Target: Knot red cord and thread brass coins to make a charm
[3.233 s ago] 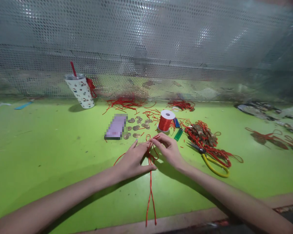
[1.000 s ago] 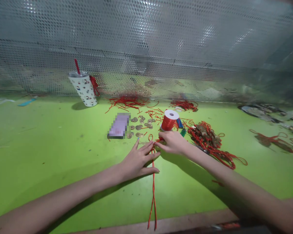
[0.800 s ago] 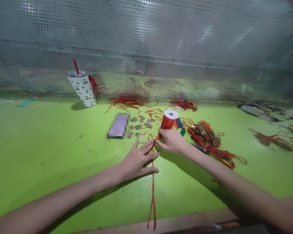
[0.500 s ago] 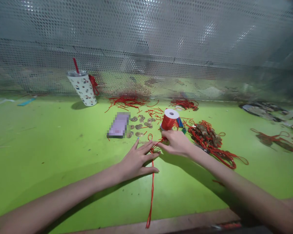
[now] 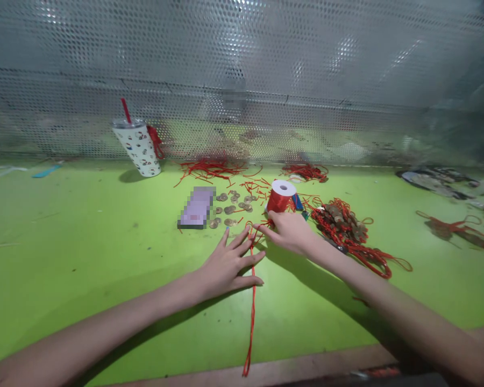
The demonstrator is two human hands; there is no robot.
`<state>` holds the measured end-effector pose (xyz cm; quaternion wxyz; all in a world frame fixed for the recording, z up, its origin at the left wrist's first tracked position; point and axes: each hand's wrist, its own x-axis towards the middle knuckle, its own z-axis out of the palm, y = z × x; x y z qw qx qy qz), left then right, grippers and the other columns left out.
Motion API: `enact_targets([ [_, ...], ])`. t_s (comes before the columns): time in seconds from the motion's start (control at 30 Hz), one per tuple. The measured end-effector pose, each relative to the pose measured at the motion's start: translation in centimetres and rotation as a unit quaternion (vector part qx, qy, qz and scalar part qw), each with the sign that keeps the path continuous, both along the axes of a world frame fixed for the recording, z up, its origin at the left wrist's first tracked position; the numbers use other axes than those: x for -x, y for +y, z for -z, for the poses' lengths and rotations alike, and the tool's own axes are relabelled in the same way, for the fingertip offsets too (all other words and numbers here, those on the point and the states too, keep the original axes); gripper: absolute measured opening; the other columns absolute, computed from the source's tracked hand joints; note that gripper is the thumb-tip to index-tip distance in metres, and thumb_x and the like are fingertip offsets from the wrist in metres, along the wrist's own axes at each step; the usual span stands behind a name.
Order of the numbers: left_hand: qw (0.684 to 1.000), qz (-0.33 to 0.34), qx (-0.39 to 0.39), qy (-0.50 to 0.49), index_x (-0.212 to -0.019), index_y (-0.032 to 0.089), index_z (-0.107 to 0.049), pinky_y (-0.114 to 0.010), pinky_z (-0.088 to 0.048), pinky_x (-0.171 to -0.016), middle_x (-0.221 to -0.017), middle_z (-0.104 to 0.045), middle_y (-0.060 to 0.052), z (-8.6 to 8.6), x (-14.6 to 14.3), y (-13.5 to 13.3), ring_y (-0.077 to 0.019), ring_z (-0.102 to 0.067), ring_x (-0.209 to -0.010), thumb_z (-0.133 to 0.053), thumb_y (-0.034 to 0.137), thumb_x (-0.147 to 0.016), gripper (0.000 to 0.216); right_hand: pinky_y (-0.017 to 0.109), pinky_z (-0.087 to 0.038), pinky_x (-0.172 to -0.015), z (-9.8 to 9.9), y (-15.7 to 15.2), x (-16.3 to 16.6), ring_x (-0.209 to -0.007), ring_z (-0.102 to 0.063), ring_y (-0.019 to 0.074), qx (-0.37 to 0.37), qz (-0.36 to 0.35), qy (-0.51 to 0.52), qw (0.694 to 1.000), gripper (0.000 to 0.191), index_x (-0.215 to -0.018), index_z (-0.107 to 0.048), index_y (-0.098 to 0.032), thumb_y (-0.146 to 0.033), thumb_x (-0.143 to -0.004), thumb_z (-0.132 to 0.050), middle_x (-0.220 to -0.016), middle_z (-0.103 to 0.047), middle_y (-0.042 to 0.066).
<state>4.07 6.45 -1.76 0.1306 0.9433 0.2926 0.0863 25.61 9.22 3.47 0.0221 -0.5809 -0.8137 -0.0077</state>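
Left hand (image 5: 226,266), red cord (image 5: 252,301), green table (image 5: 84,242)

A bright green desk (image 5: 64,226) fills the lower half of the view, its surface scuffed and speckled, with a pale brownish front edge (image 5: 306,368) nearest the camera. Along its far side stands a screen (image 5: 242,54) of perforated grey metal that curves overhead. Light glints off it in white patches, and more green shows dimly through the holes

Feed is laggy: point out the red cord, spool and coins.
red cord (image 5: 251,301), head view, straight stretch near table edge
spool (image 5: 277,201), head view, red wound side
coins (image 5: 229,209), head view, middle of cluster
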Motion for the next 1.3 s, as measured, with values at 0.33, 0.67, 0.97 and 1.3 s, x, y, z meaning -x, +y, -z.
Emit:
enact_targets([
  [0.33, 1.0, 0.001, -0.001, -0.018, -0.142, 0.029, -0.057, -0.078, -0.017, -0.113, -0.162, -0.036, -0.014, -0.3, -0.1, -0.2, -0.0448, -0.014, -0.153, -0.051, 0.067, -0.092, 0.062, 0.029, -0.024, -0.053, -0.6, -1.3, 0.0, -0.059, -0.056, 0.0177, 0.052, -0.028, 0.031, 0.998, 0.052, -0.079, -0.061, -0.017, -0.058, -0.101, -0.038, -0.074, -0.07, 0.009],
  [0.67, 1.0, 0.003, -0.008, -0.019, -0.142, 0.028, -0.057, -0.08, -0.015, -0.113, -0.151, -0.051, -0.014, -0.1, 0.0, -0.2, -0.0446, -0.013, -0.153, -0.051, 0.068, -0.091, 0.065, 0.031, -0.035, -0.057, -1.1, 0.1, 1.8, -0.076, -0.07, 0.0285, -0.018, 0.025, -0.049, 0.998, 0.064, -0.097, -0.064, -0.012, -0.065, -0.102, -0.029, -0.083, -0.073, 0.017],
  [0.97, 1.0, -0.003, -0.005, -0.019, -0.117, 0.022, -0.073, -0.08, -0.023, -0.111, -0.156, -0.043, -0.017, -0.4, 0.0, -0.3, -0.0481, -0.021, -0.15, -0.056, 0.065, -0.091, 0.054, 0.03, -0.03, -0.054, -1.6, -2.4, 2.2, -0.067, -0.067, 0.0242, 0.049, -0.033, -0.037, 0.998, 0.049, -0.089, -0.064, -0.015, -0.056, -0.101, -0.041, -0.079, -0.073, 0.013],
  [1.3, 1.0, 0.0, 0.004, 0.005, -0.142, 0.026, -0.057, -0.082, -0.016, -0.111, -0.155, -0.046, -0.016, -0.7, -0.1, -0.3, -0.0474, -0.018, -0.151, -0.051, 0.067, -0.092, 0.066, 0.03, -0.03, -0.055, -0.9, 0.5, 2.2, -0.069, -0.068, 0.025, -0.074, 0.0, -0.017, 0.997, 0.058, -0.092, -0.063, -0.013, -0.066, -0.099, -0.038, -0.078, -0.073, 0.014],
])
